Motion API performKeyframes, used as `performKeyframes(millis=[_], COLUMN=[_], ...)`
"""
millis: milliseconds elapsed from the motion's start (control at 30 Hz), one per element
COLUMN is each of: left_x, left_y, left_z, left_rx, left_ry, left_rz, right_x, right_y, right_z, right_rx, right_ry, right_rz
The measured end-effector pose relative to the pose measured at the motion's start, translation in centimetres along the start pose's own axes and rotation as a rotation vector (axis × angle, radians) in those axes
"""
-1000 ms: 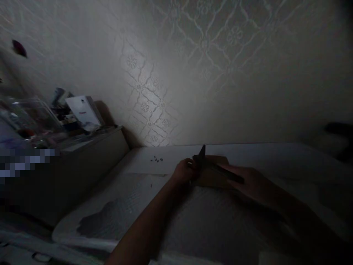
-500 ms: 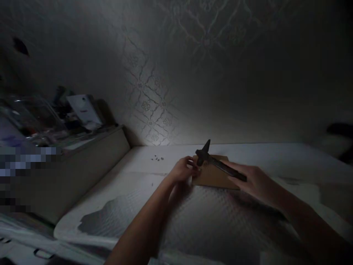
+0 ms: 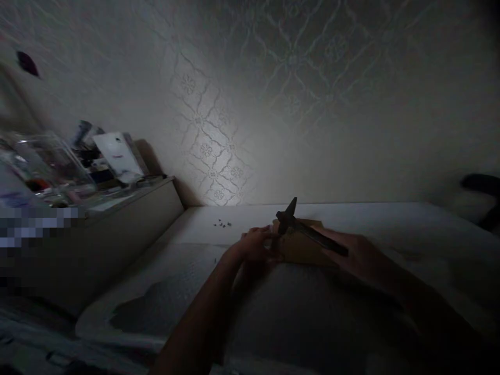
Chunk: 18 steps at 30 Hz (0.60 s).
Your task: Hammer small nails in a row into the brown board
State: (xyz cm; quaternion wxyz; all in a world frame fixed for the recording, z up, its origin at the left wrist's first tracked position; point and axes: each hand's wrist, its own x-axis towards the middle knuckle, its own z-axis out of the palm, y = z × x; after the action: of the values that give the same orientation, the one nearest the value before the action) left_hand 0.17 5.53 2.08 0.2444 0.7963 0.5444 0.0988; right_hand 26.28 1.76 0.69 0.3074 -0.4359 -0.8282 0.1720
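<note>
My right hand (image 3: 355, 252) is closed round the handle of a dark hammer (image 3: 318, 239). The hammer's head is over the left part of a flat brown board (image 3: 304, 252), one pointed end upward. At the board's left edge, my left hand (image 3: 255, 245) has its fingers curled against it, seemingly gripping it. Dim light hides whether anything small is between those fingers. Several tiny dark pieces (image 3: 223, 225), perhaps nails or screws, lie on the white table (image 3: 195, 221) to the left. One more small piece (image 3: 214, 260) lies nearer me.
On the left, a raised cabinet (image 3: 128, 229) carries a clear plastic box (image 3: 50, 156), a white box (image 3: 119, 153) and clutter. A patterned wall (image 3: 312, 130) closes off the back. Some dark object (image 3: 482, 183) stands at the right edge. A textured grey mat (image 3: 156, 307) covers the near table.
My left hand has shifted slightly, its fingers lower and closer along the board's edge. The hammer has barely moved. The wall looks brighter, and the hands and near table darker.
</note>
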Motion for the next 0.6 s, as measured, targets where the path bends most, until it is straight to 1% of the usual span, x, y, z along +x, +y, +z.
performKeyframes(millis=[133, 267, 433, 600], left_x=[0.02, 0.09, 0.13, 0.06], left_y=[-0.11, -0.36, -0.51, -0.56], left_z=[0.04, 0.17, 0.16, 0.16], left_rx=[0.027, 0.041, 0.054, 0.101], left_ry=[-0.013, 0.003, -0.05, -0.119], left_rz=[0.044, 0.05, 0.067, 0.048], right_x=[0.04, 0.05, -0.07, -0.08], right_y=[-0.25, -0.15, 0.1, 0.04], right_z=[-0.14, -0.19, -0.26, -0.43], right_rx=[0.01, -0.008, -0.009, 0.02], right_ry=[-0.033, 0.007, -0.045, 0.0], right_rz=[-0.005, -0.001, 0.009, -0.01])
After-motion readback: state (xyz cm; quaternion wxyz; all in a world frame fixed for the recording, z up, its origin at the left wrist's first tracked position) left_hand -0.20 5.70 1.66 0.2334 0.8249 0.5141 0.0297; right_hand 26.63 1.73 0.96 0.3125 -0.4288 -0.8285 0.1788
